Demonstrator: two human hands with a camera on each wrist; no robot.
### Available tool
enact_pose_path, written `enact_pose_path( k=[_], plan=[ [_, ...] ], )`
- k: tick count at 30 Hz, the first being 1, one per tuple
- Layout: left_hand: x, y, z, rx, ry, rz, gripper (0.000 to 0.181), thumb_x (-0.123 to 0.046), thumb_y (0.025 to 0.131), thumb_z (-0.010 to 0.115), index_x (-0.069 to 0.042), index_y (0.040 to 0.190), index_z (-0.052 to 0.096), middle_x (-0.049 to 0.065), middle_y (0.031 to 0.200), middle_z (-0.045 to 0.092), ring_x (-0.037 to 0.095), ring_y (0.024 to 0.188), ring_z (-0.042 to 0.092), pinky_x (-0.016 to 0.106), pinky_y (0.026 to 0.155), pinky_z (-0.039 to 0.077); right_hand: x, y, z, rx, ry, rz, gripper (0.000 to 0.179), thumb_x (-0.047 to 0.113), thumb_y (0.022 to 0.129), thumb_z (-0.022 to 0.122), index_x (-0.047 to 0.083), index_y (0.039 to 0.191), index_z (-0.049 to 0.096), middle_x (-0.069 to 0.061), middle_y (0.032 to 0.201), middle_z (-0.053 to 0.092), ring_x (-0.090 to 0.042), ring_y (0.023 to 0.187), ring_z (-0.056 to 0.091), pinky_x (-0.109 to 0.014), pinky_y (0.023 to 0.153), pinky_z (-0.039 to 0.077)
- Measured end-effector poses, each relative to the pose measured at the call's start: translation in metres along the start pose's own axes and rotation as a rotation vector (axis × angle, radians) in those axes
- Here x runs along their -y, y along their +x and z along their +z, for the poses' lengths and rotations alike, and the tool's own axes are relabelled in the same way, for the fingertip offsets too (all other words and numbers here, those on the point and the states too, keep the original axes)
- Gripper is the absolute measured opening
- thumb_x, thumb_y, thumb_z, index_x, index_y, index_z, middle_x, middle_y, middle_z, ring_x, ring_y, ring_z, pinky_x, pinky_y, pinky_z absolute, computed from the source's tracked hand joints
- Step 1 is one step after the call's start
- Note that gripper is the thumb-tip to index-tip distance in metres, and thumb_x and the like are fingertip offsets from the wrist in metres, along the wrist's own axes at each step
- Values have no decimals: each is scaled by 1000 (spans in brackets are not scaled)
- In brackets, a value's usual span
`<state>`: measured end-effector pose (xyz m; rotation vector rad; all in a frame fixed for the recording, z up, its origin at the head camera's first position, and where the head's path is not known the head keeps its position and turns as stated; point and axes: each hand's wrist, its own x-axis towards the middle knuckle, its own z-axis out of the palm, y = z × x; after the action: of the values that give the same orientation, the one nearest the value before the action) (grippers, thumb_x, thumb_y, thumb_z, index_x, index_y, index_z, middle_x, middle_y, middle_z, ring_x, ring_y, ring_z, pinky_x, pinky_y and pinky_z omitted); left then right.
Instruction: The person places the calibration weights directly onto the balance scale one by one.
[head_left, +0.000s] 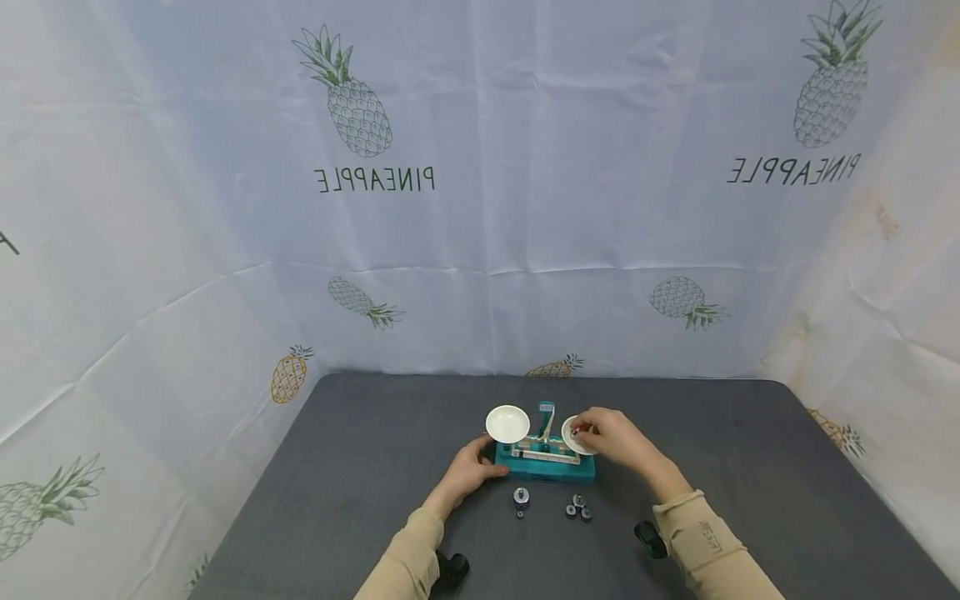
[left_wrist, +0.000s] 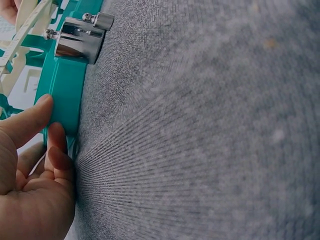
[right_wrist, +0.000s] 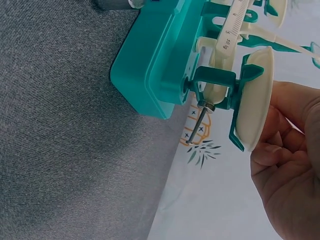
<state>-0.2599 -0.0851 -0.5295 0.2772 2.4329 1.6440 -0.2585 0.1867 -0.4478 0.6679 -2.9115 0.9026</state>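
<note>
Your left hand (head_left: 465, 473) is clamping the left end of the scale (head_left: 545, 472) on the tabletop (head_left: 360, 500); weights (head_left: 521, 498) are standing in front. Your right hand (head_left: 611, 435) is working at the right pan (right_wrist: 257, 100); whether its grip is pinching anything, I cannot tell. You're probably loading; next is calling for gentle release.

Backdrop cloth (head_left: 540, 225): "PINEAPPLE" printed twice, both mirror-reversed; part of another letter at left edge. Balance beam (right_wrist: 232, 27), right wrist view: scale ticks, "5" and "10g" legible; beam markings too small in left wrist view. Right sleeve (head_left: 712, 554): small dark lettering, unreadable.
</note>
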Motion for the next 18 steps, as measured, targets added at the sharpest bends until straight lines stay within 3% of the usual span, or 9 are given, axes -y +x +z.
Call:
enact_pose_path(
  k=[18],
  plan=[
    [2,1,1,-4,-9,-4,66,-9,75,74,2,134,46,8,82,56,11,60,49,25,56,41,8,-19,-10,-48,-35,-52,16,14,88,63,9,102,68,1,88,63,-4,69,50,-21,58,43]
  ],
)
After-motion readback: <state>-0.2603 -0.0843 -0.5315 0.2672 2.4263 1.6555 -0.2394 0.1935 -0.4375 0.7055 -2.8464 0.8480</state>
